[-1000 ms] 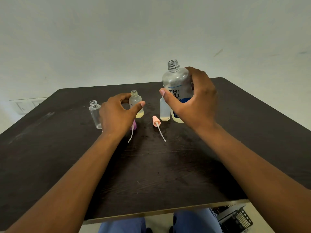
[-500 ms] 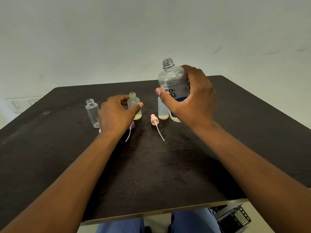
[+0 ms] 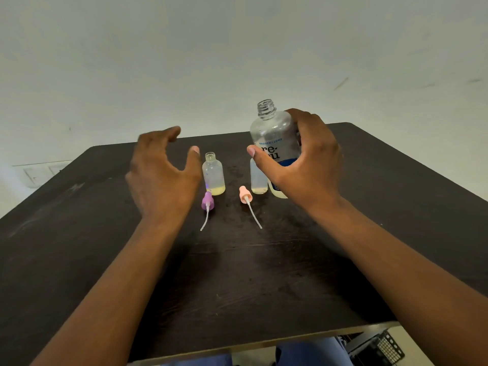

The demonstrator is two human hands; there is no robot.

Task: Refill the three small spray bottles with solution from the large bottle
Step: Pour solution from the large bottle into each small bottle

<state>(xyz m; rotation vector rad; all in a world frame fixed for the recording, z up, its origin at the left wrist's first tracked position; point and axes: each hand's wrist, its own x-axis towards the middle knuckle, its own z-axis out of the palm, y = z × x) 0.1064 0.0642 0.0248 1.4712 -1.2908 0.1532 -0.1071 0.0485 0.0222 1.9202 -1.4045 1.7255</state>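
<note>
Left hand (image 3: 161,178) blurred, fingers spread, holding nothing — right hand (image 3: 303,165) grips large bottle (image 3: 274,138), half-hiding it.

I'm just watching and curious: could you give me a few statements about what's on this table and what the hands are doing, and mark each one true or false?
1. The right hand grips the large bottle. True.
2. The large bottle has its cap on. False: its threaded neck is open.
3. The left hand holds the small bottle. False: it is open beside it, holding nothing.
4. A purple spray top and a pink spray top lie on the table. True.
5. The small bottle is full. False: only a little yellowish liquid at its bottom.
</note>
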